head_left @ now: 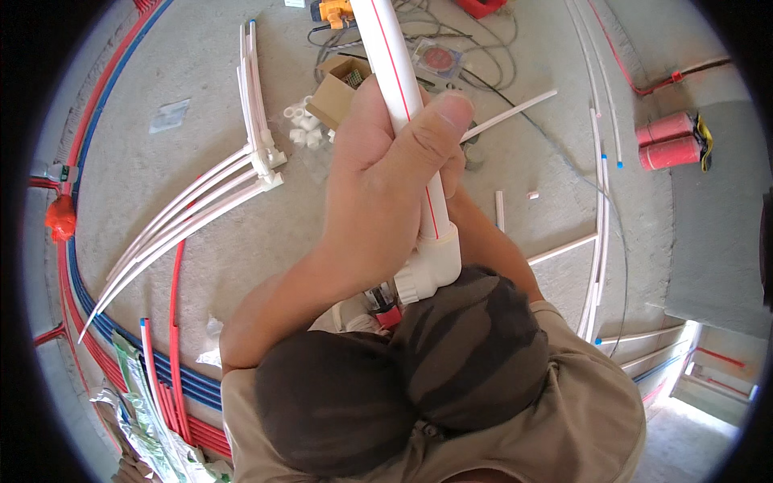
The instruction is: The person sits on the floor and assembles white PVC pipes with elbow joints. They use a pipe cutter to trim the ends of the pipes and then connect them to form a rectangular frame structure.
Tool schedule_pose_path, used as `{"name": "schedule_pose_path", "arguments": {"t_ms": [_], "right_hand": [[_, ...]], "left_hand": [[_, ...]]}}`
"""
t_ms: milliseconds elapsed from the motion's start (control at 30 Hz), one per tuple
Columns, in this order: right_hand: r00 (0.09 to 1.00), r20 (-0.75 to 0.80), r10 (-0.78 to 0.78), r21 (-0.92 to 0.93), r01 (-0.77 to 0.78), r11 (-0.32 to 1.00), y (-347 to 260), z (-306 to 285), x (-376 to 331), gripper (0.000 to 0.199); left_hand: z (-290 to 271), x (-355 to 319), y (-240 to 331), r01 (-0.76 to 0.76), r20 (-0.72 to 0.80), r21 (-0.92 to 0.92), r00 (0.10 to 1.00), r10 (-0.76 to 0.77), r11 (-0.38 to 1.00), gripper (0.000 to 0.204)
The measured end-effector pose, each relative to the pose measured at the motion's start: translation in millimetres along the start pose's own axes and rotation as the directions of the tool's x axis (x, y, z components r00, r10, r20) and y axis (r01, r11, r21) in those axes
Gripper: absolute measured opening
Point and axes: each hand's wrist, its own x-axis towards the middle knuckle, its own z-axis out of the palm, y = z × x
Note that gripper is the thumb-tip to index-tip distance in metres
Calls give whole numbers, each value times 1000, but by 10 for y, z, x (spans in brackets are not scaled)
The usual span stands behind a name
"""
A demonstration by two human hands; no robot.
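A white plastic pipe [385,48] with a thin red stripe stands tilted in front of me, its upper end beyond the picture. A white elbow fitting [433,266] sits on its lower end, close above my right knee. My left hand [378,181] is closed round the pipe, thumb laid across its front. Behind the pipe, my right hand [456,165] grips it too, mostly hidden by the left hand and the pipe. Between my knees, under the fitting, a red and dark object [385,312] shows only in part.
Joined white pipes [256,153] lie left on the concrete floor, beside loose white fittings [303,127] and an opened cardboard box [334,92]. A yellow tool [332,12] and tangled cables lie beyond. Long pipes [600,233] and red cylinders [670,141] are right; red and blue conduits [72,249] run left.
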Motion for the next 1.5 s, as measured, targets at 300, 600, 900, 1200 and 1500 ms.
{"name": "schedule_pose_path", "arguments": {"t_ms": [300, 600, 900, 1200, 1500], "right_hand": [[990, 85, 111, -25, -110, 994, -258, 72, -26, 34], [984, 144, 105, 86, -119, 989, -236, 177, -287, 33], [982, 130, 134, 95, -147, 985, -166, 179, -335, 33], [979, 128, 156, 84, -167, 982, -190, 174, -366, 34], [976, 136, 170, 75, -182, 980, -217, 190, -402, 36]], "left_hand": [[-406, 192, -22, -40, 356, 3, 934, 37, 999, 40], [-334, -93, -125, 35, 173, -254, 985, 9, 967, 28], [-399, -175, -168, 74, 116, -247, 992, -46, 966, 27], [-395, -184, -155, 28, 119, -245, 993, 1, 969, 26], [-442, -217, -96, 40, 135, -105, 991, -26, 994, 36]]}}
